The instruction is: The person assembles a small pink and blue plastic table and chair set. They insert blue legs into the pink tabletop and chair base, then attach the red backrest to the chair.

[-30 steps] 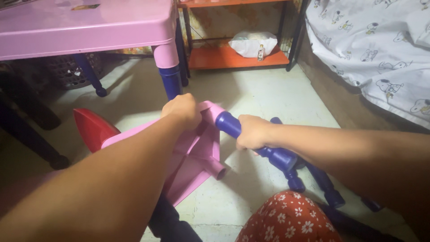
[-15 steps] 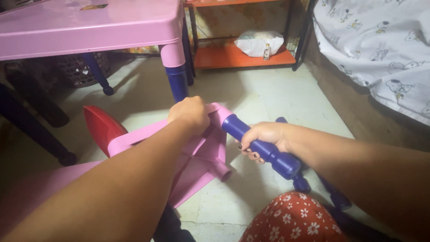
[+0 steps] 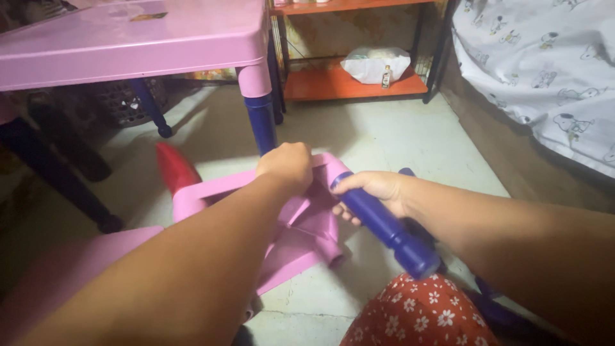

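The pink chair (image 3: 301, 224) is clasped by the closed left grip (image 3: 286, 165); its blue leg (image 3: 384, 227) is wrapped by the right grip (image 3: 378, 190).

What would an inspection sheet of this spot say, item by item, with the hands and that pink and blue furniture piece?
Surface: pale floor, bare around the work, lit in patches.
Job's things: upturned pink plastic seat on the floor; blue leg set into its corner socket; an empty pink socket beside it.
Clutter: more blue legs lying on the floor at right; red plastic piece behind the seat.
Hands: left hand grips the seat's edge; right hand wraps the blue leg.
Cables: nothing seen.
Surroundings: pink table with blue legs; orange shelf holding a white bag; patterned white bedsheet at right; dark basket under the table.
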